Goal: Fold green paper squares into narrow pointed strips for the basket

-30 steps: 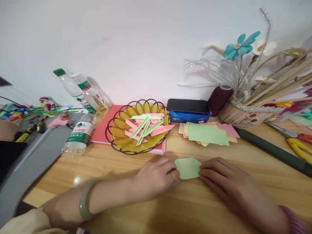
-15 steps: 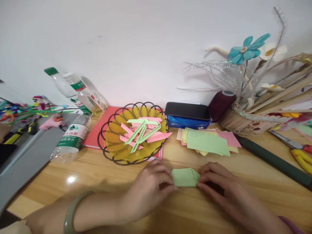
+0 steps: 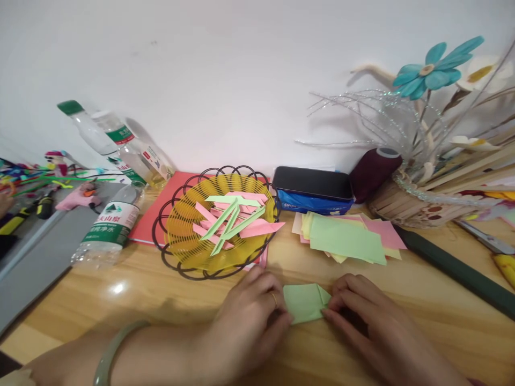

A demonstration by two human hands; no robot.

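A small piece of green paper (image 3: 303, 304), with a corner folded over at its right end, lies between my hands just above the wooden table. My left hand (image 3: 257, 316) pinches its left edge, fingers closed. At the other end, the fingertips of my right hand (image 3: 362, 311) are closed on the folded corner. Beyond my left hand stands a yellow woven basket (image 3: 177, 236) with a dark looped rim, holding folded pink and green paper strips (image 3: 233, 214). A stack of loose coloured paper sheets (image 3: 346, 236), green on top, lies beyond my right hand.
A black phone (image 3: 314, 181) rests on a blue packet (image 3: 309, 201) by the wall. A maroon thread spool (image 3: 374, 171) and a flower basket (image 3: 418, 201) stand at right, near a dark green bar (image 3: 454, 271). Plastic bottles (image 3: 110, 222) are at left, where another person's hand (image 3: 5, 202) shows.
The view has shifted slightly. The green paper's lower left edge now reaches a little nearer to me, and both hands keep their hold on it.
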